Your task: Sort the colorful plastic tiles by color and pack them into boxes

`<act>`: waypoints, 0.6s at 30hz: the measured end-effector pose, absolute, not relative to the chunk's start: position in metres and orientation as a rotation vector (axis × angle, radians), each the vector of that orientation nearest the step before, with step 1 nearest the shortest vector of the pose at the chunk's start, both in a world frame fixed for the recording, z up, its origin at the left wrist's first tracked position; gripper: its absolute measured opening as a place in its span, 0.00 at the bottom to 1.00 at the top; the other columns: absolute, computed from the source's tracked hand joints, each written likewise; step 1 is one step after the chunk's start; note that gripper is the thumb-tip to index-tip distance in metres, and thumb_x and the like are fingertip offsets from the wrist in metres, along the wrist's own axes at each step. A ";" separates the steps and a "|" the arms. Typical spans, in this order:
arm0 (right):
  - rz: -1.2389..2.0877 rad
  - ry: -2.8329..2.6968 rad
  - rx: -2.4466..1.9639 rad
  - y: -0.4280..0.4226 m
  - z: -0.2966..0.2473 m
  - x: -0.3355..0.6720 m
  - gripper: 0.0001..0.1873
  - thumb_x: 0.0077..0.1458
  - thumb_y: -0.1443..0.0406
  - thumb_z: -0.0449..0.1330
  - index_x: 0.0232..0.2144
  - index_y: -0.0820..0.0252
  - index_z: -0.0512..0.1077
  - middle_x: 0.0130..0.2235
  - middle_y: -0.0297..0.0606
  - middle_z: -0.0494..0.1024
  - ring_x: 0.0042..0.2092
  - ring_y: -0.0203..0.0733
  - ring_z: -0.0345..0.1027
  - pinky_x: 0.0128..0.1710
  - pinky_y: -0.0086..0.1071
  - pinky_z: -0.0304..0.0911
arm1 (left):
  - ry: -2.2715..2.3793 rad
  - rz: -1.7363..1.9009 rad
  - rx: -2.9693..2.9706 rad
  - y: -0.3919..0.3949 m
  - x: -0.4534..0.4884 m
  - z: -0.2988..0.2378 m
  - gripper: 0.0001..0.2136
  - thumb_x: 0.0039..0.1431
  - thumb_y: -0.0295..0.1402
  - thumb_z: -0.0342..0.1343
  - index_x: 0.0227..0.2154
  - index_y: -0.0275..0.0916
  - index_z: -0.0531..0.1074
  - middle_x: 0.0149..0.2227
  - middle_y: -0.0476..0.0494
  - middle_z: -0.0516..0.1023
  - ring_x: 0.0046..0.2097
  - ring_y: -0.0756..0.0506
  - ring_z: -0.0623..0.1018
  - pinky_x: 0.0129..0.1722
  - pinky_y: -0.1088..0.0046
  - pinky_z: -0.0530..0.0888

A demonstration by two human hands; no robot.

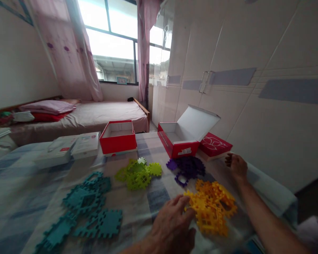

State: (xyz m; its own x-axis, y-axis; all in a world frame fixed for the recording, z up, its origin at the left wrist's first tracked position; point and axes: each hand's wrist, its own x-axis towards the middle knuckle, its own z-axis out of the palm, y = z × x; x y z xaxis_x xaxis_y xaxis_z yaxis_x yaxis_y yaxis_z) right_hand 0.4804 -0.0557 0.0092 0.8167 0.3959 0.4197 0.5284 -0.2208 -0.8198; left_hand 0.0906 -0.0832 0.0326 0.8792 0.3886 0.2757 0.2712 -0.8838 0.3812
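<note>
My left hand (172, 221) is low in the middle, fingers stretched forward and apart. Its fingertips are at the left edge of a heap of yellow interlocking plastic pieces (212, 208), flat with notched edges. At the right, my right hand (236, 166) is beside the corner of a flat red box (214, 145), its fingers curled in; whether anything is in them cannot be made out. Purple pieces (190, 167) lie behind the yellow ones. Lime-green pieces (137, 174) lie further left, and teal pieces (87, 203) spread over the left front.
A red box (178, 147) with its white lid raised stands behind the purple pieces. Left of it is an open red box (118, 144), then white boxes (85, 144). A checked cloth (159, 201) covers the table. Beyond are a bed (103, 114) and a wardrobe (228, 46).
</note>
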 end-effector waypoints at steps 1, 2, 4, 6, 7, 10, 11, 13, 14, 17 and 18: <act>-0.134 -0.704 -1.936 -0.059 0.003 0.482 0.24 0.53 0.58 0.42 0.36 0.67 0.72 0.27 0.42 0.76 0.26 0.38 0.68 0.30 0.33 0.63 | 0.523 0.484 2.709 -0.078 0.092 0.045 0.16 0.52 0.31 0.54 0.46 0.41 0.67 0.53 0.42 0.69 0.53 0.42 0.69 0.51 0.63 0.71; -0.125 -0.712 -2.018 -0.060 -0.001 0.483 0.23 0.52 0.59 0.43 0.35 0.66 0.73 0.27 0.42 0.76 0.27 0.39 0.69 0.32 0.34 0.63 | 0.555 0.453 2.727 -0.070 0.094 0.055 0.14 0.54 0.30 0.52 0.44 0.41 0.68 0.50 0.43 0.70 0.51 0.43 0.70 0.50 0.64 0.71; -0.101 -0.763 -2.097 -0.060 -0.005 0.483 0.21 0.50 0.60 0.45 0.34 0.64 0.74 0.27 0.41 0.77 0.29 0.40 0.69 0.35 0.35 0.61 | 0.668 0.406 2.778 -0.047 0.102 0.067 0.11 0.55 0.30 0.50 0.41 0.41 0.70 0.48 0.43 0.72 0.48 0.43 0.72 0.47 0.64 0.72; -0.072 -0.826 -2.140 -0.057 -0.006 0.483 0.20 0.50 0.61 0.46 0.35 0.63 0.75 0.28 0.40 0.77 0.30 0.41 0.69 0.36 0.34 0.60 | 0.809 0.434 2.802 -0.021 0.115 0.067 0.10 0.57 0.31 0.49 0.41 0.40 0.70 0.47 0.41 0.72 0.48 0.43 0.72 0.47 0.63 0.72; -0.059 -0.853 -2.157 -0.056 -0.006 0.483 0.20 0.50 0.61 0.46 0.35 0.62 0.75 0.28 0.40 0.77 0.31 0.41 0.69 0.37 0.34 0.60 | 0.885 0.462 2.802 -0.009 0.122 0.063 0.11 0.58 0.33 0.49 0.42 0.39 0.70 0.47 0.40 0.72 0.48 0.42 0.72 0.48 0.63 0.71; -0.035 -0.908 -2.200 -0.055 -0.004 0.484 0.21 0.52 0.60 0.45 0.37 0.62 0.74 0.30 0.40 0.78 0.32 0.41 0.70 0.37 0.34 0.58 | 0.998 0.534 2.797 0.017 0.143 0.045 0.16 0.58 0.41 0.51 0.46 0.38 0.68 0.48 0.39 0.71 0.50 0.41 0.71 0.49 0.63 0.70; -0.030 -0.924 -2.215 -0.055 -0.004 0.485 0.21 0.52 0.60 0.45 0.38 0.62 0.74 0.30 0.40 0.78 0.33 0.42 0.70 0.37 0.33 0.58 | 1.003 0.551 2.803 0.022 0.149 0.038 0.19 0.57 0.44 0.51 0.47 0.39 0.67 0.49 0.39 0.70 0.50 0.41 0.70 0.49 0.63 0.70; -0.021 -0.950 -2.247 -0.055 -0.004 0.486 0.21 0.53 0.61 0.45 0.39 0.62 0.74 0.31 0.40 0.78 0.33 0.42 0.69 0.36 0.33 0.58 | 0.994 0.583 2.822 0.028 0.160 0.026 0.24 0.55 0.48 0.52 0.50 0.40 0.65 0.51 0.39 0.68 0.52 0.39 0.69 0.49 0.62 0.69; -0.016 -0.963 -2.264 -0.054 -0.004 0.486 0.21 0.53 0.61 0.45 0.39 0.62 0.74 0.31 0.40 0.78 0.34 0.42 0.69 0.36 0.33 0.57 | 0.989 0.603 2.827 0.029 0.164 0.021 0.26 0.54 0.50 0.52 0.51 0.40 0.64 0.51 0.39 0.67 0.53 0.39 0.68 0.50 0.61 0.69; -0.012 -0.991 -2.307 -0.054 -0.004 0.484 0.21 0.55 0.61 0.45 0.40 0.61 0.74 0.33 0.40 0.78 0.36 0.43 0.70 0.35 0.33 0.57 | 0.981 0.664 2.825 0.030 0.175 0.012 0.31 0.51 0.54 0.53 0.54 0.42 0.61 0.53 0.38 0.65 0.53 0.37 0.67 0.50 0.60 0.68; -0.014 -0.998 -2.319 -0.053 -0.003 0.483 0.20 0.55 0.61 0.45 0.40 0.61 0.74 0.34 0.40 0.78 0.37 0.44 0.70 0.35 0.33 0.57 | 0.992 0.675 2.820 0.030 0.177 0.012 0.30 0.51 0.53 0.53 0.54 0.43 0.62 0.52 0.39 0.66 0.52 0.38 0.68 0.49 0.60 0.68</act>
